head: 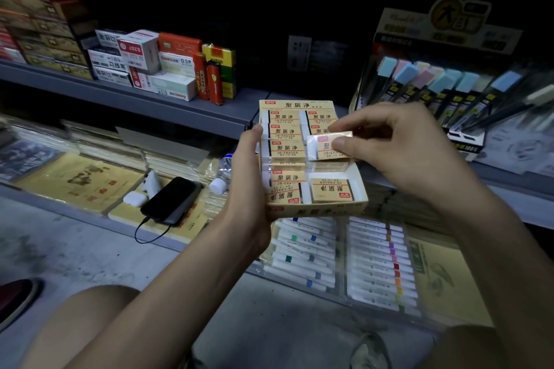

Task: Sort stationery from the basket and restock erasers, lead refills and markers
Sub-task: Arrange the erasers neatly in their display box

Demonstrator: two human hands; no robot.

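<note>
Down at seven o'clock, a bare knee (90, 317) fills the near corner; just past it, at five o'clock, clear plastic trays of white markers with coloured bands (377, 260) lie in rows on the low shelf. Dead centre, the left hand (250, 177) grips the open yellow cardboard eraser box (317, 210) from its nine o'clock side, thumb pressed along the wall, the other fingers tucked underneath and out of sight. The box is held in the air above the marker trays, tilted towards the camera; inside it, wrapped cream-and-white 2B erasers (286, 148) sit in two columns, with a gap low in the right one. At three o'clock the right hand (401, 147) has its fingers (344, 144) pinching one loose wrapped eraser (320, 149), thumb over forefinger, just above that right column. Out at eight o'clock, a black smartphone (172, 198) with a cable plugged in lies on yellow paper booklets (81, 180); a small white earbud case (135, 198) rests right beside it. Farther back, the grey metal shelf (180, 108) carries stacked white and orange cartons (177, 81) at eleven o'clock; at two o'clock stands a cardboard display rack of slim pens topped with pastel blue and pink blocks (443, 75), too blurred to read.
</note>
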